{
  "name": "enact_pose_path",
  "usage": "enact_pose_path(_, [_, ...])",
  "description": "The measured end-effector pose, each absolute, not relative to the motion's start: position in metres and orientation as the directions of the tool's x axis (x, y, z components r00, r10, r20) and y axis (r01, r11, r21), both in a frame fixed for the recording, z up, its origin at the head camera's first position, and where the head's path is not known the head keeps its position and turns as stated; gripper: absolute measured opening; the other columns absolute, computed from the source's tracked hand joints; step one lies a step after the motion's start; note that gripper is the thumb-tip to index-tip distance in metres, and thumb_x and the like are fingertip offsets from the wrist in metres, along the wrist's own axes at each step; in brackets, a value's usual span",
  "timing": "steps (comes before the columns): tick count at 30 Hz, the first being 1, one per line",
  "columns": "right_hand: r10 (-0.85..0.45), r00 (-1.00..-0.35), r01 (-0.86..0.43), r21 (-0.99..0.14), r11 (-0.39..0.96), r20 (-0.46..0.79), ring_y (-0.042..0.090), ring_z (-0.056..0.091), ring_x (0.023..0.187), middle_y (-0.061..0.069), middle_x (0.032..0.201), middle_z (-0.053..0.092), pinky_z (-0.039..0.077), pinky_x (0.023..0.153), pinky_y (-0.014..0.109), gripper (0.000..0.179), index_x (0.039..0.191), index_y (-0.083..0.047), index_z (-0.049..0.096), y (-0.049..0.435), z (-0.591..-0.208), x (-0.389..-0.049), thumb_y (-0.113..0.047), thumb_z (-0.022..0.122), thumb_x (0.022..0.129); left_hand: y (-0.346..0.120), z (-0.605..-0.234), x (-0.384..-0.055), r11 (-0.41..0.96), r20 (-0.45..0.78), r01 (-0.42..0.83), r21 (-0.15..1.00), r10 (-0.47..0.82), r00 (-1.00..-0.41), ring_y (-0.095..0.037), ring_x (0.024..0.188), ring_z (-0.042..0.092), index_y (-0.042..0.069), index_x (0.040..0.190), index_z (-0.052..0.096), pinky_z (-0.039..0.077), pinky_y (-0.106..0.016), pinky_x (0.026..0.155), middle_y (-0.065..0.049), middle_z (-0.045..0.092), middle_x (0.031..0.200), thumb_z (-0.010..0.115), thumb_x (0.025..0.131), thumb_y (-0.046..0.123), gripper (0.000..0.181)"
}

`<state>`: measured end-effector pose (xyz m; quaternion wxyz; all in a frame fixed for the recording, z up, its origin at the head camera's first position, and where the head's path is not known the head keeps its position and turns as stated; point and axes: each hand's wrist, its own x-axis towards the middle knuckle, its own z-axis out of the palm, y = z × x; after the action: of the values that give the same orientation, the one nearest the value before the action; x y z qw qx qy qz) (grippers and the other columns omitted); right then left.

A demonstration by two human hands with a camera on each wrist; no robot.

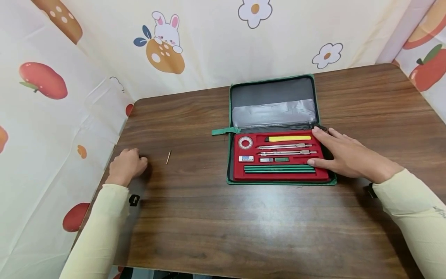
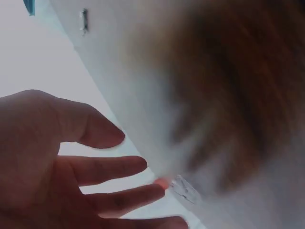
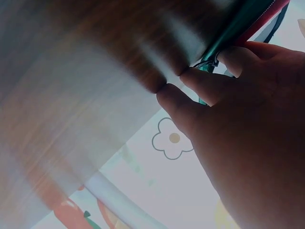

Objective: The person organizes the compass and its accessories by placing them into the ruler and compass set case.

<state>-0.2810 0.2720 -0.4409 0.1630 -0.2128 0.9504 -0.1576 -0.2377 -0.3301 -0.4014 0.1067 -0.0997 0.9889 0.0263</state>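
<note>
A green zip case (image 1: 230,155) lies unfolded on the table, its lid laid back toward the wall. Its red tray (image 1: 278,179) holds a yellow cutter knife (image 1: 289,138), a white ring-shaped piece (image 1: 245,142), two metal compasses (image 1: 283,146), an eraser (image 1: 246,159), a small green-and-clear piece (image 1: 274,159) and several green pencils (image 1: 278,169). My right hand (image 1: 348,153) rests over the case's right edge, thumb near the pencil ends; in the right wrist view, other fingertips touch the table beside it. At the table's left side, my left hand (image 1: 127,166) rests with relaxed fingers, holding nothing.
A thin, short brass-coloured stick (image 1: 168,157) lies on the wooden table (image 1: 209,232) between the left hand and the case. Printed cloth walls (image 1: 209,50) stand along the table's back, left and right. A green strap (image 1: 223,131) sticks out leftward from the case.
</note>
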Motion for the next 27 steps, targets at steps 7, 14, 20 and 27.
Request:
enact_pose_path(7, [-0.456, -0.856, -0.352, -0.371, 0.859, -0.244, 0.055, 0.018, 0.142, 0.032, 0.157, 0.025, 0.019, 0.105, 0.076, 0.111, 0.161, -0.006, 0.014, 0.272, -0.44, -0.281, -0.069, 0.064, 0.085, -0.329, -0.405, -0.238, 0.978, -0.239, -0.205, 0.02, -0.195, -0.951, -0.051, 0.091, 0.059, -0.009, 0.129, 0.057, 0.048, -0.057, 0.067, -0.038, 0.056, 0.122, 0.044, 0.098, 0.027, 0.048])
enact_pose_path(14, [-0.455, -0.856, -0.344, -0.389, 0.855, -0.244, 0.053, 0.016, 0.144, 0.029, 0.159, 0.023, 0.018, 0.105, 0.076, 0.11, 0.162, -0.008, 0.014, 0.272, -0.44, -0.281, -0.07, 0.063, 0.085, -0.322, -0.411, -0.239, 0.994, -0.129, -0.106, 0.023, -0.102, -0.986, -0.056, 0.092, 0.059, -0.009, 0.117, 0.065, 0.048, -0.067, 0.073, -0.037, 0.061, 0.11, 0.051, 0.093, 0.013, 0.035])
enact_pose_path(20, [-0.457, -0.856, -0.344, -0.395, 0.852, -0.241, 0.053, 0.016, 0.144, 0.027, 0.16, 0.022, 0.019, 0.106, 0.075, 0.11, 0.162, -0.009, 0.015, 0.273, -0.439, -0.28, -0.072, 0.062, 0.085, -0.314, -0.416, -0.241, 0.998, 0.031, 0.013, 0.059, 0.012, -0.999, -0.051, 0.089, 0.062, -0.007, 0.111, 0.071, 0.048, -0.065, 0.076, -0.031, 0.064, 0.098, 0.051, 0.084, -0.002, 0.034])
enact_pose_path(27, [-0.457, -0.856, -0.344, -0.394, 0.852, -0.24, 0.052, 0.016, 0.144, 0.026, 0.16, 0.022, 0.019, 0.106, 0.075, 0.11, 0.162, -0.009, 0.016, 0.272, -0.438, -0.28, -0.072, 0.062, 0.084, -0.301, -0.417, -0.247, 0.995, 0.042, 0.053, 0.081, 0.05, -0.998, -0.047, 0.091, 0.062, -0.008, 0.112, 0.07, 0.05, -0.062, 0.08, -0.028, 0.065, 0.099, 0.057, 0.086, -0.004, 0.029])
